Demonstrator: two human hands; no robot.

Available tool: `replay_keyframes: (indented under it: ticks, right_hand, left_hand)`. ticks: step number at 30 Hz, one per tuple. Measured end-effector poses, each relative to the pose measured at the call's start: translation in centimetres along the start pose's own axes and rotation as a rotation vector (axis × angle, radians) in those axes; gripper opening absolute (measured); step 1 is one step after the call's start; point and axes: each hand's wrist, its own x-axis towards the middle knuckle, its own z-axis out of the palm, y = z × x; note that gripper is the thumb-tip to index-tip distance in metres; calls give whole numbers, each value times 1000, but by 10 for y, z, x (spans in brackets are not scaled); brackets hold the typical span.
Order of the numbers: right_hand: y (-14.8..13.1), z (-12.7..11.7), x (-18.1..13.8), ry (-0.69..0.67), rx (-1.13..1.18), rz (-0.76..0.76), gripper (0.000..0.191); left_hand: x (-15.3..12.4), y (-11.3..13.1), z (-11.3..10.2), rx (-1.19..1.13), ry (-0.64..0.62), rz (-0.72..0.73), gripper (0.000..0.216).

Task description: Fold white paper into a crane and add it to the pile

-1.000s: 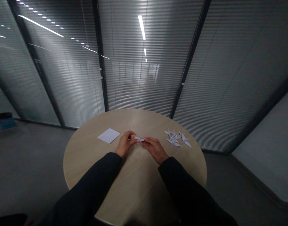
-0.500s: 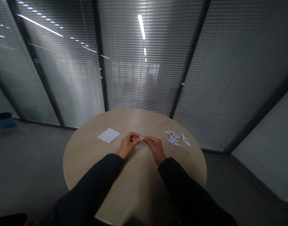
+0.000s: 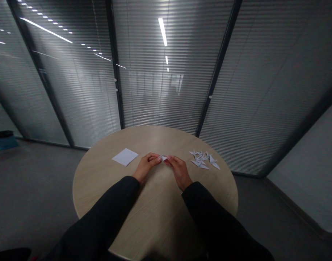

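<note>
Left hand: fingertips pinching folded white paper.
Right hand: fingertips pinching same paper.
Surface: white sheet left, paper cranes right.

Folded paper looks matt, tabletop smooth wood-grain.

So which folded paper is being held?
The small white one, pinched between left hand and right hand; the paper cranes lie piled to the right.
</note>
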Motion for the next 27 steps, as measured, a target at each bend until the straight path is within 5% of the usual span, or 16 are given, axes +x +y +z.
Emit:
replay_keyframes:
  ticks: [10,27]
  right_hand:
    - [-3,1,0,-10,124,29,24]
    - [-3,0,2,-30,307,91,27]
  left_hand:
    - [-1,0,-2,-356,-50,-154,25]
    - [-1,-1,-6,-375,-139,-197,21]
